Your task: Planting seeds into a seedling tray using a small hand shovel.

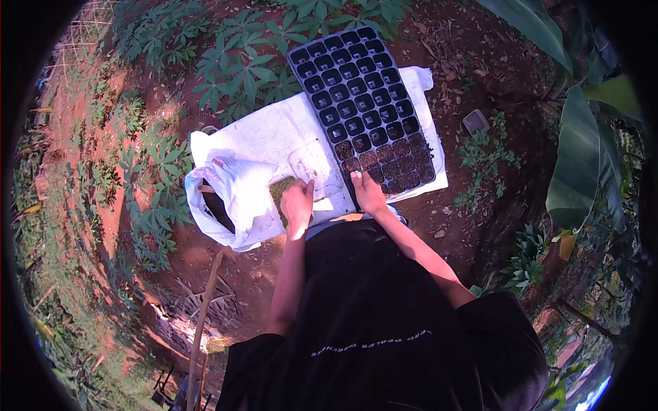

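A black plastic seedling tray lies tilted on a white sheet. Dark soil fills its nearest cells; the farther cells hold none. My right hand is at the tray's near left corner, fingertips over a soil-filled cell; whether they pinch anything is hidden. My left hand, fingers curled, rests over a mottled green rectangular item whose kind is unclear. What lies inside that hand cannot be seen. Beside it is a small white piece, perhaps paper.
Left of my left hand, an open white plastic sack holds dark soil. Leafy plants grow beyond the sheet. A wooden pole slants at lower left. Large broad leaves hang at right, and a small plastic container lies on the ground.
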Available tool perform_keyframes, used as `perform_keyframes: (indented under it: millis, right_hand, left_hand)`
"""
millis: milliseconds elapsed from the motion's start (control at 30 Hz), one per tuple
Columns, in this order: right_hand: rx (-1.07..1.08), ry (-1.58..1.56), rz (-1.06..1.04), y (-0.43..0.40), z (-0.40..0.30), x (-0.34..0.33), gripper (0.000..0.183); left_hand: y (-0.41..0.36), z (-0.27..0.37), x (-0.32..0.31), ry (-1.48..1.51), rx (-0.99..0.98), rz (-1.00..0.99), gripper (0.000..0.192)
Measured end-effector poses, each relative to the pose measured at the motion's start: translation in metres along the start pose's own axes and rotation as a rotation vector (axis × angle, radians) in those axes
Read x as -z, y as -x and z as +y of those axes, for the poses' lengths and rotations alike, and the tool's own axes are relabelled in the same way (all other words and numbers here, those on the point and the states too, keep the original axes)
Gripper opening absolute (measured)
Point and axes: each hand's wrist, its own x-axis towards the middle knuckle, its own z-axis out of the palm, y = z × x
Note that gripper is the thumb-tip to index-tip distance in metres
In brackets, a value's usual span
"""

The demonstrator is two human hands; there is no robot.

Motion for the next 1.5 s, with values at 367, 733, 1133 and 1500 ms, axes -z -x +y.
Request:
perform_keyframes:
  millis: [367, 733, 1133, 1500]
  right_hand:
    - [0.052, 0.071, -0.044, -0.013, 0.016, -0.005, 0.056]
    - [-0.023, 0.030, -0.096, -0.024, 0.011, -0.006, 0.060]
    - [0.045, 0.011, -0.038, -0.024, 0.000, -0.003, 0.055]
    - [-0.041, -0.026, -0.183, -0.024, -0.011, 0.001, 0.065]
  left_hand:
    - [0.008, -0.028, -0.018, -0.092, -0.134, 0.171, 0.050]
    - [0.007, -0.015, -0.012, -0.119, 0.131, -0.007, 0.077]
    - [0.005, -0.017, -0.013, -0.129, 0.110, -0.045, 0.075]
    - [0.008, -0.015, -0.013, -0.135, 0.108, -0.035, 0.073]
